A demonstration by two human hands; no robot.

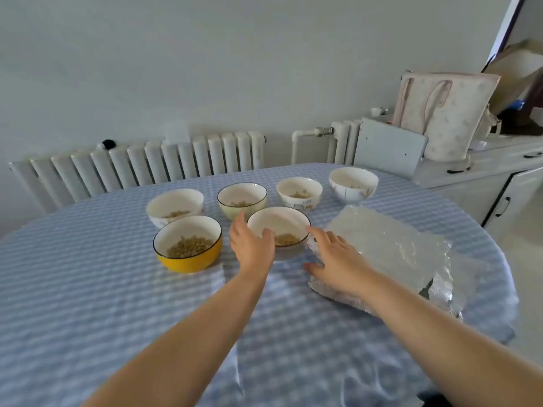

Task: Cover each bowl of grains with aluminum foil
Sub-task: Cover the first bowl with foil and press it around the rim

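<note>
White wall and radiators (164, 163) sit behind a round worktop (88, 304) covered in a blue-and-white checked cloth. 6 bowls on it, each with some grains, none covered. Left hand (252, 245) reaches forward, fingers loosely extended, thumb over the near-left rim of the white bowl (279, 227) directly ahead; looks like it touches the rim, no clear grip. Right hand (332, 259) is spread flat, fingers apart, index tip near that same bowl's right rim, palm over the left edge of the aluminum foil sheets (390, 254). Foil lies crinkled and flat on the worktop, under and to the right of the right hand. Yellow bowl (188, 251) sits just left of the left hand. Beyond both hands, a row of 4: white bowl with floral print (174, 207) far left, pale green bowl (242, 199), small patterned bowl (299, 193), then larger white bowl (354, 185) far right. Cabinet (482, 183) with a tote bag (443, 113) stands right of the worktop.
</note>
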